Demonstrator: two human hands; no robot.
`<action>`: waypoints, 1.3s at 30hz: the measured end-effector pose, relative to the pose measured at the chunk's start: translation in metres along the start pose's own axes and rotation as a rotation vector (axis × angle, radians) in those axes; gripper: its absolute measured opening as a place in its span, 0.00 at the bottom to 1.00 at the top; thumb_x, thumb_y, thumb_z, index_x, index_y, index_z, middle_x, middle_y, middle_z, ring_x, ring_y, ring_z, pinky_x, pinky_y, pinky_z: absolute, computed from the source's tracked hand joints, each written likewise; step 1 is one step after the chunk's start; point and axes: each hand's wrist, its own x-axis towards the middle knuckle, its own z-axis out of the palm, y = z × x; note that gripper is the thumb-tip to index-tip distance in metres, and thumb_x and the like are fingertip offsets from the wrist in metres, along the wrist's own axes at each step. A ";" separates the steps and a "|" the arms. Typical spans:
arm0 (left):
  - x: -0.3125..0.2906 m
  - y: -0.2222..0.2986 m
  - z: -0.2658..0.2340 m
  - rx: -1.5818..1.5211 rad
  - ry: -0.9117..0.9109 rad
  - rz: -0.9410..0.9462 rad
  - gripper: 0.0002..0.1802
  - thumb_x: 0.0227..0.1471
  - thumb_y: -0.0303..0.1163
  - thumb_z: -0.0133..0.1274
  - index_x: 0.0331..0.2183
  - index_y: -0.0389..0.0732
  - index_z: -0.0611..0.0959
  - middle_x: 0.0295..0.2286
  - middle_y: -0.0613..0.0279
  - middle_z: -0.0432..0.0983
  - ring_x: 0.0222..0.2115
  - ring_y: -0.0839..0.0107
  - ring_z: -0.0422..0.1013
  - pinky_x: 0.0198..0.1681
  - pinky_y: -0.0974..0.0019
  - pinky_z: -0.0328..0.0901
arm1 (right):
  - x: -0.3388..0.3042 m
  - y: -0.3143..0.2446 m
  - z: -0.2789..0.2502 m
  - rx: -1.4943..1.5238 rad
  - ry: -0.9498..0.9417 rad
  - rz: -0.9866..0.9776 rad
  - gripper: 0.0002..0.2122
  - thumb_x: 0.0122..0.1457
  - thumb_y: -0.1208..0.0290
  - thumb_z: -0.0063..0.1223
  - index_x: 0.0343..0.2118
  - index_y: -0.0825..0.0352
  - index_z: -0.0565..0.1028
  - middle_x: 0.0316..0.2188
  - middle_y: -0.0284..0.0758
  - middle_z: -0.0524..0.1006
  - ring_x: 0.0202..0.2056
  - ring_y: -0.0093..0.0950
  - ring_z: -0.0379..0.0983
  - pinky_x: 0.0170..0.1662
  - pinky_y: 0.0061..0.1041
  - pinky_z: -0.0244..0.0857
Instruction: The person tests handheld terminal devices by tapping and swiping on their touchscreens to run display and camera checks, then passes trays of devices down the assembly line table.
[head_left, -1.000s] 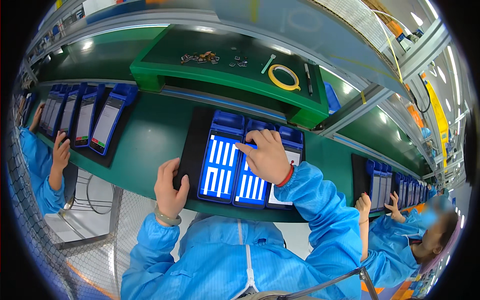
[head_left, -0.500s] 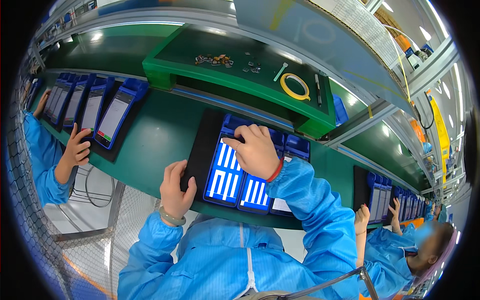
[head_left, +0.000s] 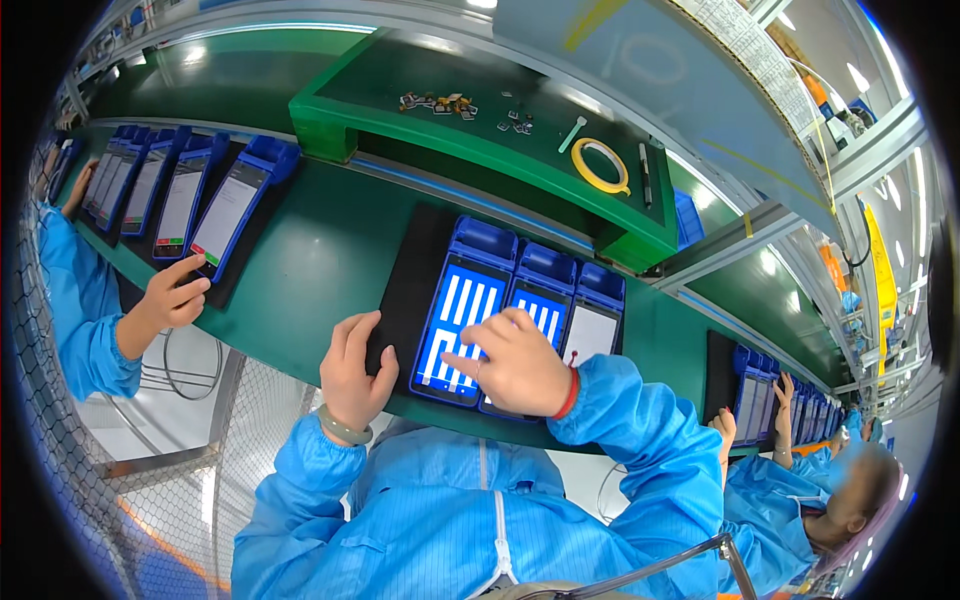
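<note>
Right hand (head_left: 515,365), fingers spread, presses the striped handheld terminal (head_left: 458,312); left hand (head_left: 352,372) lies flat beside it. A stray touch could register wrongly.

**Glossy screens, matt mat, smooth cloth**

The blue handheld terminals (head_left: 462,308) have hard plastic shells and glossy glass screens. They lie on a matt black mat (head_left: 405,285) over a smooth green counter (head_left: 310,250). At 12 o'clock, a glossy yellow tape roll (head_left: 600,165) sits on the painted green shelf (head_left: 470,130). The sleeves (head_left: 640,440) are smooth blue cloth.
</note>
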 end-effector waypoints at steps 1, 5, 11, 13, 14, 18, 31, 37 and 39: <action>0.000 0.000 0.000 -0.003 0.000 -0.003 0.20 0.43 0.21 0.51 0.43 0.33 0.73 0.38 0.50 0.70 0.34 0.60 0.71 0.38 0.66 0.67 | -0.003 -0.002 0.001 0.027 -0.018 -0.016 0.13 0.48 0.78 0.54 0.39 0.60 0.79 0.36 0.38 0.73 0.40 0.32 0.67 0.47 0.35 0.57; -0.001 0.001 -0.001 0.013 0.008 0.015 0.20 0.43 0.21 0.51 0.43 0.33 0.73 0.38 0.50 0.70 0.34 0.60 0.71 0.38 0.66 0.67 | 0.002 0.007 0.004 -0.104 0.049 0.081 0.16 0.46 0.79 0.56 0.40 0.60 0.79 0.36 0.38 0.72 0.40 0.32 0.67 0.45 0.34 0.59; 0.000 -0.001 0.002 -0.025 0.035 0.009 0.21 0.42 0.20 0.51 0.43 0.33 0.73 0.38 0.50 0.70 0.35 0.60 0.71 0.38 0.67 0.67 | 0.010 -0.008 0.012 -0.004 0.108 -0.037 0.16 0.45 0.79 0.56 0.38 0.56 0.79 0.36 0.37 0.72 0.38 0.30 0.67 0.42 0.31 0.57; 0.000 -0.001 0.001 -0.026 0.039 0.004 0.21 0.42 0.20 0.51 0.43 0.33 0.73 0.38 0.50 0.70 0.35 0.60 0.71 0.38 0.67 0.67 | 0.007 -0.015 0.008 -0.002 0.091 -0.070 0.15 0.45 0.77 0.56 0.38 0.54 0.79 0.34 0.36 0.72 0.37 0.28 0.68 0.42 0.30 0.57; 0.000 -0.001 0.001 -0.026 0.037 0.003 0.21 0.42 0.20 0.51 0.43 0.33 0.73 0.38 0.50 0.70 0.35 0.60 0.71 0.38 0.67 0.67 | 0.004 -0.017 0.006 -0.003 0.072 -0.082 0.15 0.46 0.76 0.55 0.38 0.54 0.79 0.34 0.35 0.72 0.37 0.27 0.68 0.42 0.30 0.57; -0.001 -0.002 0.002 -0.025 0.044 0.014 0.20 0.42 0.20 0.51 0.43 0.32 0.73 0.37 0.50 0.70 0.34 0.61 0.71 0.38 0.67 0.68 | -0.015 -0.017 -0.001 -0.003 0.003 -0.082 0.14 0.49 0.75 0.53 0.39 0.54 0.78 0.35 0.33 0.72 0.37 0.26 0.67 0.43 0.30 0.57; 0.000 -0.002 0.004 -0.017 0.036 0.023 0.20 0.43 0.20 0.51 0.43 0.33 0.73 0.38 0.50 0.70 0.34 0.61 0.72 0.38 0.67 0.68 | -0.013 -0.014 -0.003 -0.002 0.023 -0.035 0.11 0.44 0.75 0.56 0.34 0.58 0.80 0.36 0.32 0.72 0.37 0.27 0.66 0.44 0.31 0.54; -0.003 -0.005 0.003 -0.088 0.067 -0.049 0.21 0.42 0.20 0.52 0.43 0.34 0.74 0.39 0.52 0.70 0.35 0.62 0.72 0.38 0.66 0.69 | -0.055 -0.005 -0.048 -0.009 0.129 0.211 0.09 0.39 0.78 0.55 0.27 0.62 0.79 0.36 0.35 0.72 0.36 0.32 0.66 0.41 0.33 0.56; -0.001 -0.003 0.003 -0.074 0.052 -0.039 0.21 0.42 0.20 0.52 0.43 0.34 0.74 0.39 0.52 0.70 0.35 0.62 0.72 0.38 0.66 0.69 | -0.071 -0.015 -0.047 -0.035 0.128 0.314 0.10 0.40 0.77 0.54 0.28 0.61 0.79 0.35 0.34 0.72 0.34 0.31 0.66 0.39 0.33 0.56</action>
